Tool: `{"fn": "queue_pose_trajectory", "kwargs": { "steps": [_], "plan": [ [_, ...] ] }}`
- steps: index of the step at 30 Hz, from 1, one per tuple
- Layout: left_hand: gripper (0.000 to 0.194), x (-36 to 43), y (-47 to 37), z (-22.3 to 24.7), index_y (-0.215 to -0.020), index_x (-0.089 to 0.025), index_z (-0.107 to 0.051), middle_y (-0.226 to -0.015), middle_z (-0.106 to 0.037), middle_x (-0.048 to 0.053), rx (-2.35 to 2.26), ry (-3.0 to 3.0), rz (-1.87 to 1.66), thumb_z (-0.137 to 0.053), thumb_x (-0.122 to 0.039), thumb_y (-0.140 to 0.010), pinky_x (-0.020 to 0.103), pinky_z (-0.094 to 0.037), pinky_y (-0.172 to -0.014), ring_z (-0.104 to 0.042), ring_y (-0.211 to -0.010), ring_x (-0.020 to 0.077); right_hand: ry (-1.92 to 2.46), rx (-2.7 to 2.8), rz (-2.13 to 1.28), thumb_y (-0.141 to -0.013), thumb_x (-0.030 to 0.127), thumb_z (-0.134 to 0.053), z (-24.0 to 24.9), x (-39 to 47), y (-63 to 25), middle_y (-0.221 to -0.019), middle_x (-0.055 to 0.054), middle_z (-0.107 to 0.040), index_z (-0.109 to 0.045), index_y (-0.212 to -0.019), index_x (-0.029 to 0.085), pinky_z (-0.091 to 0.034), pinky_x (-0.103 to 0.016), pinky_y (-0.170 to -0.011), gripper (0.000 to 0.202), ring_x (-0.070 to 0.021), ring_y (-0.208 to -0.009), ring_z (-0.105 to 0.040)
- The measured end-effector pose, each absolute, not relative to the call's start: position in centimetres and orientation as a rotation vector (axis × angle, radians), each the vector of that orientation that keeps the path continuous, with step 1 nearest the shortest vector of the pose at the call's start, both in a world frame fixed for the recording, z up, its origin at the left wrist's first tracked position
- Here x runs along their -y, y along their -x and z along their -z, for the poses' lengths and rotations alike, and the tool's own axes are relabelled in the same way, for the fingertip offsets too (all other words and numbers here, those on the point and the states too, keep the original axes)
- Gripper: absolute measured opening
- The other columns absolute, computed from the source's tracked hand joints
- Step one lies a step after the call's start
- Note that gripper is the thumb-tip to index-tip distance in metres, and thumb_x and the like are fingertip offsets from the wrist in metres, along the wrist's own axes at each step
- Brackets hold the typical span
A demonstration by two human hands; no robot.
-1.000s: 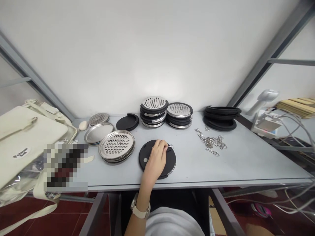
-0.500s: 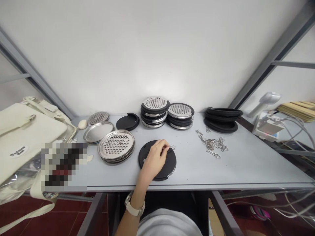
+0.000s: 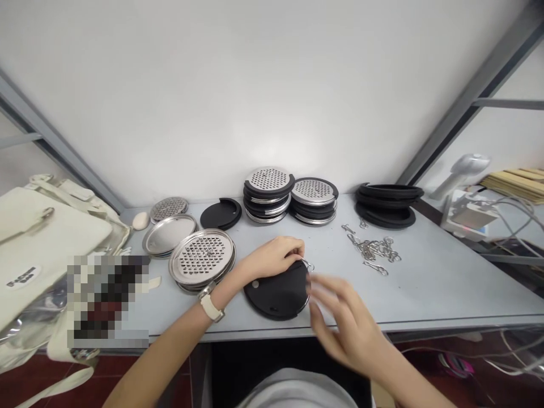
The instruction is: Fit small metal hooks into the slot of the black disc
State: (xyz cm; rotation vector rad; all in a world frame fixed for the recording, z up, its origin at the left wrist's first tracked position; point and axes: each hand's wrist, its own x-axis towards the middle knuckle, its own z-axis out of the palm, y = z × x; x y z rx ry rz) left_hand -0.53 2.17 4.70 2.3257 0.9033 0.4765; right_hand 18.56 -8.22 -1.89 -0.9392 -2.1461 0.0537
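Note:
A round black disc [image 3: 276, 294] lies in front of me at the table's near edge, slightly tilted, with a small pale hole at its left. My left hand [image 3: 278, 258] is closed over its far edge; the pinched fingers hold a small metal snap clip [image 3: 309, 265], whose looped end sticks out to the right. Whether the clip is joined to the disc is hidden. My right hand [image 3: 344, 320], blurred by motion, has its fingers apart beside the disc's right rim; I cannot tell if they touch.
Perforated metal grater plates [image 3: 203, 258] are stacked at left, near plain metal lids [image 3: 170, 235]. Two stacks of black-rimmed graters [image 3: 270, 180] stand at the back. More clips [image 3: 374, 249] lie at right before black rings [image 3: 386, 215]. A cream bag [image 3: 51, 226] is far left.
My right hand has come in from the lower right to the disc. The disc has turned and moved slightly nearer me, and my left hand has shifted right with the clip.

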Motion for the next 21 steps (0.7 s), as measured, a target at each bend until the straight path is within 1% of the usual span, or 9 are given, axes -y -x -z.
{"fn": "queue_pose_trajectory", "kwargs": {
  "steps": [2, 4, 7, 10, 14, 17, 19, 21],
  "plan": [
    [0.010, -2.6, 0.5, -4.1, -0.082, -0.018, -0.050, -0.084, -0.058, 0.000, -0.903, -2.316, -0.484, -0.044, -0.016, -0.089, 0.025, -0.041, -0.073, -0.053, -0.078, 0.0139, 1.082, 2.191, -0.137, -0.091, 0.025, -0.050, 0.9, 5.0, -18.1, -0.108, -0.011, -0.059, -0.053, -0.114, 0.021, -0.047, -0.041, -0.085, 0.023, -0.0223, -0.097, -0.056],
    [0.012, -2.5, 0.5, -3.6, -0.084, -0.019, -0.049, -0.085, -0.056, 0.001, -0.931, -2.300, -0.532, -0.040, -0.016, -0.091, 0.026, -0.041, -0.076, -0.052, -0.080, 0.0142, 1.185, 2.206, -0.241, -0.092, 0.028, -0.048, 0.7, 3.1, -18.1, -0.104, -0.010, -0.058, -0.050, -0.112, 0.020, -0.046, -0.042, -0.084, 0.021, -0.0233, -0.096, -0.054],
    [0.013, -1.9, 0.4, -3.0, -0.087, -0.020, -0.047, -0.090, -0.055, 0.001, -0.956, -2.279, -0.614, -0.036, -0.016, -0.093, 0.027, -0.041, -0.080, -0.052, -0.084, 0.0146, 1.231, 2.187, -0.363, -0.094, 0.027, -0.043, 1.1, 2.0, -18.3, -0.098, -0.007, -0.058, -0.051, -0.099, 0.021, -0.043, -0.040, -0.084, 0.011, -0.0217, -0.092, -0.051],
    [0.013, -1.5, 0.2, -2.3, -0.087, -0.020, -0.048, -0.091, -0.054, 0.001, -0.962, -2.266, -0.686, -0.037, -0.016, -0.093, 0.027, -0.042, -0.082, -0.052, -0.087, 0.0146, 1.233, 2.183, -0.435, -0.096, 0.024, -0.037, 1.4, 1.9, -18.3, -0.086, -0.004, -0.056, -0.048, -0.085, 0.021, -0.041, -0.036, -0.079, 0.016, -0.0195, -0.083, -0.049],
    [0.013, -1.4, 0.0, -1.3, -0.089, -0.020, -0.051, -0.093, -0.054, 0.001, -1.004, -2.267, -0.740, -0.040, -0.019, -0.094, 0.026, -0.043, -0.080, -0.054, -0.085, 0.0138, 1.263, 2.144, -0.434, -0.097, 0.024, -0.035, 1.3, 1.9, -18.1, -0.079, -0.003, -0.054, -0.045, -0.080, 0.021, -0.040, -0.034, -0.075, 0.019, -0.0186, -0.078, -0.047],
    [0.010, -1.0, -0.2, -0.9, -0.093, -0.020, -0.049, -0.093, -0.055, 0.002, -1.093, -2.335, -0.777, -0.040, -0.018, -0.094, 0.027, -0.044, -0.078, -0.054, -0.085, 0.0149, 1.298, 2.157, -0.370, -0.097, 0.024, -0.034, 1.6, 1.7, -18.0, -0.078, -0.003, -0.053, -0.044, -0.079, 0.021, -0.039, -0.034, -0.074, 0.020, -0.0189, -0.076, -0.047],
    [0.009, -0.7, -0.2, -0.8, -0.091, -0.019, -0.048, -0.090, -0.055, 0.002, -1.186, -2.445, -0.761, -0.039, -0.021, -0.094, 0.029, -0.043, -0.076, -0.054, -0.084, 0.0166, 1.329, 2.164, -0.337, -0.097, 0.025, -0.033, 1.8, 1.5, -17.9, -0.077, -0.003, -0.052, -0.043, -0.078, 0.021, -0.039, -0.034, -0.073, 0.021, -0.0192, -0.075, -0.046],
    [0.013, -0.3, -0.1, -1.0, -0.086, -0.019, -0.047, -0.086, -0.055, 0.003, -1.270, -2.570, -0.694, -0.042, -0.028, -0.093, 0.030, -0.043, -0.072, -0.055, -0.080, 0.0181, 1.364, 2.165, -0.327, -0.097, 0.025, -0.033, 2.0, 1.3, -17.9, -0.076, -0.003, -0.052, -0.042, -0.078, 0.021, -0.039, -0.033, -0.071, 0.021, -0.0195, -0.074, -0.047]
  ]
}}
